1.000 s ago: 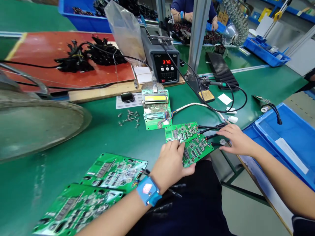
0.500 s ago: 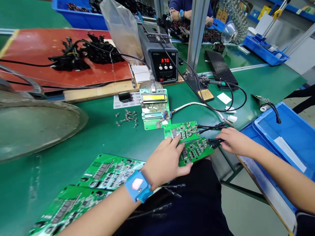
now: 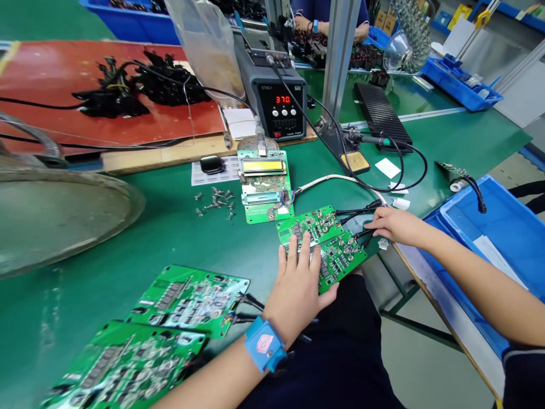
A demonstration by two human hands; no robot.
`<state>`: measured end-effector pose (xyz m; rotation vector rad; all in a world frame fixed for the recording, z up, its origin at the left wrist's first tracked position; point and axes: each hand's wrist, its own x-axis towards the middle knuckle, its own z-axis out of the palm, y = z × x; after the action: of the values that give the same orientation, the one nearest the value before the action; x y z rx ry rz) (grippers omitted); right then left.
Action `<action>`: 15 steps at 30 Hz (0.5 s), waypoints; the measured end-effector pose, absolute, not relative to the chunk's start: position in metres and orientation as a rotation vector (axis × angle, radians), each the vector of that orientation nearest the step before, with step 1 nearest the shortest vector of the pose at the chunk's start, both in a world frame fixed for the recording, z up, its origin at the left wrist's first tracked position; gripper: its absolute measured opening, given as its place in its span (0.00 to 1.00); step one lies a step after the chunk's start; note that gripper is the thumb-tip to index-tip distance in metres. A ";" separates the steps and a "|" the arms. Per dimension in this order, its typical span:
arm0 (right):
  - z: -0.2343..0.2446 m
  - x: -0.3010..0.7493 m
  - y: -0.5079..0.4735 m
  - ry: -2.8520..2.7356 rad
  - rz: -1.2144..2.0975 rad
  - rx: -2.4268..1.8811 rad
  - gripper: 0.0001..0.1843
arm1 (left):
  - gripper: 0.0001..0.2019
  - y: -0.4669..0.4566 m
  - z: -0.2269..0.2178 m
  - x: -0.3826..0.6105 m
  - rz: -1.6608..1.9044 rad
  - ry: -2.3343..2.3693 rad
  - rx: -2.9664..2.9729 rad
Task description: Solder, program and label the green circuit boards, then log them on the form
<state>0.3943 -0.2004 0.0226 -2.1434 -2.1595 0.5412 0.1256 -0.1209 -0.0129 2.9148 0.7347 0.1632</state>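
Plainly, left hand (image 3: pixel 297 289) splays over circuit boards (image 3: pixel 342 257) while right hand (image 3: pixel 394 226) pinches black leads (image 3: pixel 362 234).

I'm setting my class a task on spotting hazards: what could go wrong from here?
The nearer held board, under the left hand, seems to lie at the edge of the table; a slip might tip it off.

The right hand has its fingertips at the black leads; a hard tug could strain their joints.

The small metal parts lie loose; one could slide under a board and scratch it.
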 end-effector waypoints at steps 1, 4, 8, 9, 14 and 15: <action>0.022 0.396 -0.201 -2.119 0.531 -2.127 0.16 | 0.35 -0.121 -0.014 0.125 0.170 0.731 2.920; 0.023 0.399 -0.206 -1.962 0.501 -2.068 0.16 | 0.35 -0.120 -0.016 0.122 0.192 0.723 2.937; 0.027 0.395 -0.207 -1.658 0.451 -1.986 0.14 | 0.34 -0.119 -0.016 0.120 0.224 0.717 2.975; 0.026 0.393 -0.203 -1.572 0.452 -1.966 0.14 | 0.34 -0.119 -0.015 0.120 0.227 0.712 2.984; 0.012 0.391 -0.143 -1.160 0.474 -1.861 0.24 | 0.32 -0.115 -0.014 0.119 0.202 0.682 3.000; 0.009 0.394 -0.124 -1.082 0.453 -1.847 0.25 | 0.32 -0.114 -0.015 0.119 0.204 0.676 3.000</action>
<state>0.3944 -0.1244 0.0089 -1.8470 -1.0817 0.4529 0.1187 -0.1145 -0.0152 2.9998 0.6763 0.2036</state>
